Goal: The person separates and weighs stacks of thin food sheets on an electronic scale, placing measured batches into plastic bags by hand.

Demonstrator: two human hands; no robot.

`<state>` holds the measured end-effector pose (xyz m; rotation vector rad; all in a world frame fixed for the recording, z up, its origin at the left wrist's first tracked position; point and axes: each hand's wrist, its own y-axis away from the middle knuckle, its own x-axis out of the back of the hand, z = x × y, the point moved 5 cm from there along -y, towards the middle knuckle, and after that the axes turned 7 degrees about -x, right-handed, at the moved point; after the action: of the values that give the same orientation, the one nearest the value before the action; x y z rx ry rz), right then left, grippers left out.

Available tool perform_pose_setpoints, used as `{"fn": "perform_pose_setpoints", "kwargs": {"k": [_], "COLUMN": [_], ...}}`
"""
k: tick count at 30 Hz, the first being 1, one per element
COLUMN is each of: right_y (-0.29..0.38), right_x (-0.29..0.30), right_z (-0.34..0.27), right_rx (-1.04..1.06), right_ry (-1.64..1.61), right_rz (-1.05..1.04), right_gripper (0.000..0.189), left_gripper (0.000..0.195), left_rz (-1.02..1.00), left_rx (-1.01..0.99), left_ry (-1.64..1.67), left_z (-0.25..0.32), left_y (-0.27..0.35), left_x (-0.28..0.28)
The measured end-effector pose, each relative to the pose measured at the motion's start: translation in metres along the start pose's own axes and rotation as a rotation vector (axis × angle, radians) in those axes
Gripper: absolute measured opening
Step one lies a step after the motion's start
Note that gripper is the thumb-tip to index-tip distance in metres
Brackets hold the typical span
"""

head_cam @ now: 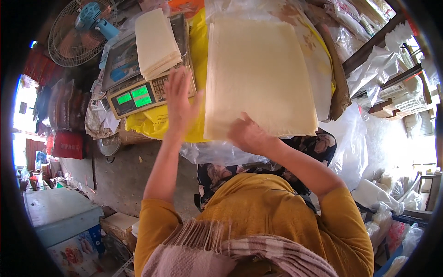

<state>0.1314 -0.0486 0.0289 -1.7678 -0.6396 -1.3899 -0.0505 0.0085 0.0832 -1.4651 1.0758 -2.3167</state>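
Note:
My left hand (181,98) is raised with nothing in it, fingers apart, blurred over the right end of the scale's keypad. A digital weighing scale (166,94) with lit green displays stands under and beside it. On its metal pan (119,57) lies a folded stack of thin cream-coloured sheets (157,41). My right hand (247,135), also blurred, is at the front edge of a larger flat stack of cream-coloured sheets (259,76). Its fingers look partly curled; whether they pinch a sheet cannot be made out.
Yellow plastic (199,45) lies beneath the scale and large stack. A blue fan (88,20) stands at the back left. Clear plastic (221,152) hangs off the table's front. A pale blue-grey chest (62,207) sits low left; plastic bags (372,76) hang at right.

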Motion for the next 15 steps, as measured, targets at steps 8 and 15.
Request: {"fn": "perform_pose_setpoints", "kwargs": {"k": [8, 15], "right_y": [-0.003, 0.030], "right_x": [0.011, 0.032], "right_z": [0.066, 0.059], "right_rx": [-0.637, -0.469], "right_ry": [-0.786, -0.363], "right_rz": [0.192, -0.101], "right_gripper": [0.004, 0.053], "left_gripper": [0.026, 0.034], "left_rz": [-0.125, -0.739], "left_rx": [0.134, -0.157], "left_ry": [0.305, 0.332], "left_z": [0.022, 0.078], "left_y": [0.060, 0.049], "left_x": [-0.021, -0.073]}}
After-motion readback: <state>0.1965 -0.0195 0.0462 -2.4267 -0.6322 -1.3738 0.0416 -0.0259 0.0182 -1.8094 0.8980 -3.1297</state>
